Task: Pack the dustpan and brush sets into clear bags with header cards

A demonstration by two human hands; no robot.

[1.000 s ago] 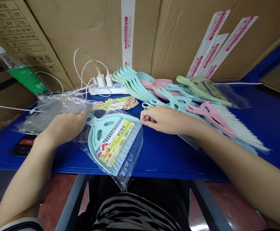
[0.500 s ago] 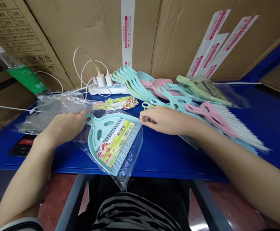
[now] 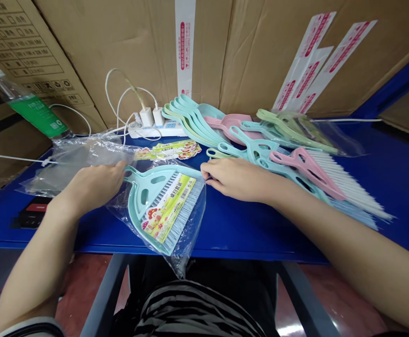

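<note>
A light blue dustpan point(image 3: 133, 201) with a grey-bristled brush point(image 3: 186, 206) and a yellow printed card point(image 3: 169, 208) lies inside a clear plastic bag point(image 3: 193, 234) at the table's front edge. The bag's lower corner hangs over that edge. My left hand point(image 3: 94, 187) is closed at the dustpan's handle end, gripping the bag there. Bent fingers of my right hand point(image 3: 230, 178) pinch the bag beside the dustpan's upper right corner.
Stacked dustpans point(image 3: 193, 121) and several brushes point(image 3: 306, 171) lie at centre and right. Loose cards point(image 3: 176, 150), empty bags point(image 3: 81, 159), a power strip point(image 3: 169, 128) with cables, a bottle point(image 3: 38, 114) and a black box point(image 3: 34, 213) are behind or left. Cardboard point(image 3: 148, 42) stands at the back.
My right hand has shifted slightly left and down, still at the bag's right side. The dustpan and my left hand have barely moved.
</note>
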